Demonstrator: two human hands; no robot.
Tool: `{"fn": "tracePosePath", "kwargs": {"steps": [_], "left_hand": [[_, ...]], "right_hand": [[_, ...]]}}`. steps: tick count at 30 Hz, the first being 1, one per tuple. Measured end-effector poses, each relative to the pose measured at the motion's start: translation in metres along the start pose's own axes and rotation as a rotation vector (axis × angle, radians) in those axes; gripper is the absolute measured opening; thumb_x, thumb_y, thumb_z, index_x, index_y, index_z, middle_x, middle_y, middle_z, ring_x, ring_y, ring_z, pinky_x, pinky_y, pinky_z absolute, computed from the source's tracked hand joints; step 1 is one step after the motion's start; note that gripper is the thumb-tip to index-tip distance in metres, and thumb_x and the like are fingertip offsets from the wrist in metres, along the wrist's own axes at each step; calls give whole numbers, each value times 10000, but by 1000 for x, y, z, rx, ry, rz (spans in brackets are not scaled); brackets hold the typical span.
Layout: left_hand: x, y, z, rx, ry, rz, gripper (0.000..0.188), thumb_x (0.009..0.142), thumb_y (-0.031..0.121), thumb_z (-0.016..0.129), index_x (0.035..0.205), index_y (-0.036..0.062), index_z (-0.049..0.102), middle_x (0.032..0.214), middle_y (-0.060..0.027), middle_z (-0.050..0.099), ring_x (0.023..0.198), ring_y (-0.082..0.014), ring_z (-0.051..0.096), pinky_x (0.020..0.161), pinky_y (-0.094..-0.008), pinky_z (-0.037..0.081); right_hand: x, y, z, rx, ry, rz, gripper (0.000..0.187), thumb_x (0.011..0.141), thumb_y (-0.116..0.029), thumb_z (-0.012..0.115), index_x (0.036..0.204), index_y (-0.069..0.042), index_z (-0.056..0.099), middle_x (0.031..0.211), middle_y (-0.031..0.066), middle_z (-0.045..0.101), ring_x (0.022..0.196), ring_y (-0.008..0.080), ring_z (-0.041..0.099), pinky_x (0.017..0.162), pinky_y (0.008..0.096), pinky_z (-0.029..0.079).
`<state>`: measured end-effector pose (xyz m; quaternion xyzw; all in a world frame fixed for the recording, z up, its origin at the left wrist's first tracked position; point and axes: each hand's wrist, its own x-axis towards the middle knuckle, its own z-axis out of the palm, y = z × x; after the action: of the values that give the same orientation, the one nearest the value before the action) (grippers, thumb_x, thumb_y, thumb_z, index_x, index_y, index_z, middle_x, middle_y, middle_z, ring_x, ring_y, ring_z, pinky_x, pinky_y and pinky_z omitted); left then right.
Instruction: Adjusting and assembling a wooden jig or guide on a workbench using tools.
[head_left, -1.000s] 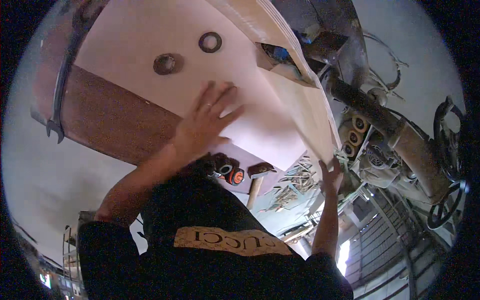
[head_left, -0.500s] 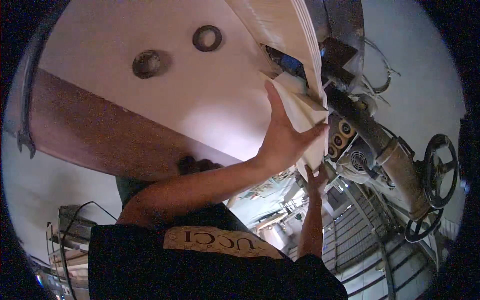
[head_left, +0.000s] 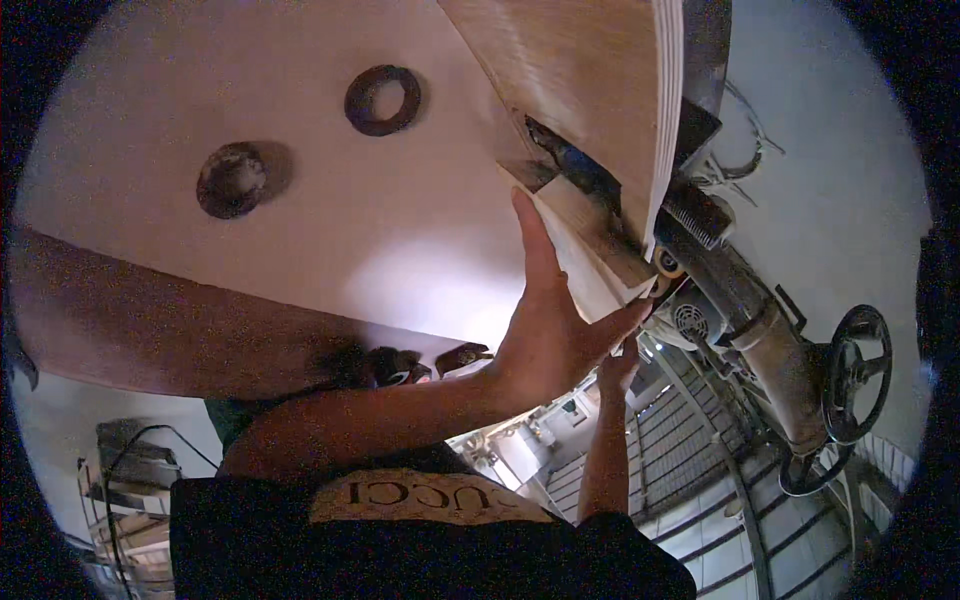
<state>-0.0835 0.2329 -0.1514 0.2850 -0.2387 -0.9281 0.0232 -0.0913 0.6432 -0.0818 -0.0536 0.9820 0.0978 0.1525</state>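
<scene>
My left hand point(head_left: 555, 325) grips a pale wooden piece point(head_left: 580, 250) beside a gap in a plywood fence. Its thumb and a finger are spread along the near side of the wood; the other fingers are hidden. Farther right, my right hand point(head_left: 618, 370) reaches up to the piece's far end, its fingertips partly covered. The plywood fence point(head_left: 590, 70) stands at the top, and through its gap a dark part point(head_left: 575, 165) of the machine shows. Under the piece lies a broad pale tabletop point(head_left: 300, 230), brightly lit near my left hand.
Two dark rings, one thinner point(head_left: 352, 100) and one thicker point(head_left: 205, 190), lie on the tabletop. To the right, a machine arm carries small rollers point(head_left: 668, 262) and black handwheels point(head_left: 832, 375). A rack point(head_left: 125, 500) stands at the lower left.
The view has shifted and turned, so the rings now appear farther left and lower, and the fence looks larger. Both hands stay at the wooden piece.
</scene>
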Motion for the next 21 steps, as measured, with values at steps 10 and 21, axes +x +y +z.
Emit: {"fn": "tracePosePath", "kwargs": {"steps": [10,21], "left_hand": [[-2,-8,-1,-3,-23,-3,1339,904,-5,750,1473,105,-457,1641,-290,190,1482,-372,350,1194,-449,343],[-2,-29,1,-140,57,-21,1484,768,149,924,1573,233,-320,1695,-166,0,1565,-405,129,1188,-612,318]], "right_hand": [[4,-8,5,46,98,-15,751,815,-295,866,1425,4,545,1354,198,640,1221,296,642,1026,404,501],[74,-201,-28,24,321,-614,1032,744,-368,929,1533,-29,357,1538,263,425,1418,462,415,1168,607,350]]}}
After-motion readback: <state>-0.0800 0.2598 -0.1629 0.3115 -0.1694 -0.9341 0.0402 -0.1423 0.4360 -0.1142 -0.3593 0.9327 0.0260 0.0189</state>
